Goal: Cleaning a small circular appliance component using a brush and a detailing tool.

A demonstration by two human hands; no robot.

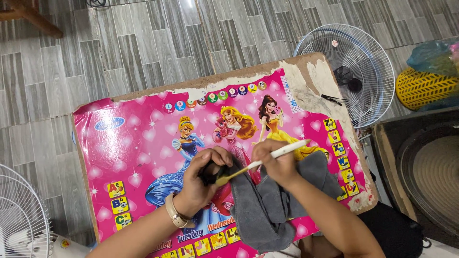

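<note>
Toothbrush (260, 163), white-handled with yellowish bristles at its lower left end, lies slanted across the middle of the pink table top, handle rising to the upper right. Right hand (277, 165) is closed around the handle near its middle, fingers curled tight over it. The bristle end touches a small dark object (210, 173), whose kind cannot be told because most of it is covered. Left hand (203, 179) is wrapped shut about that dark object, thumb and fingers folded over its top; a pale wrist strap (175, 214) sits on the left wrist. Directly beneath and between both hands lies a grey cloth (267, 210), crumpled, reaching from the hands down to the near edge of the table and out under the right forearm. The low table (129, 148) carries a glossy pink cartoon-printed covering, torn away along its far and right edges so that bare board shows. A small black tool (334, 99) rests on that bare board at the far right corner. On the grey tiled floor (119, 48), a white fan grille (354, 71) lies beyond the right corner, with a yellow basket (423, 88) beside it; another fan grille (21, 215) stands at the left.
</note>
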